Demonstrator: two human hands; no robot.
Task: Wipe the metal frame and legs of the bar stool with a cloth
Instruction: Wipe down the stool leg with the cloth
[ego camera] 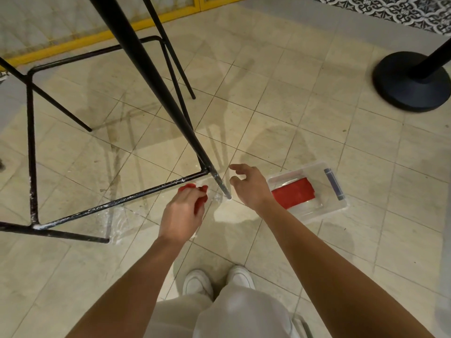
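The bar stool's black metal frame fills the upper left; its near leg [156,74] slants down to a foot on the floor tiles, and the lower footrest bar [117,202] carries white dusty smears. My left hand [181,215] grips a bunched red cloth [201,197] just below the footrest bar, left of the leg's foot. My right hand [247,186] hovers with loosely spread fingers just right of the leg's foot, touching nothing.
A clear plastic box [339,206] holding a folded red cloth [294,192] lies on the floor at my right hand's side. A black round post base [400,84] stands at the upper right. My white shoes [197,282] are below.
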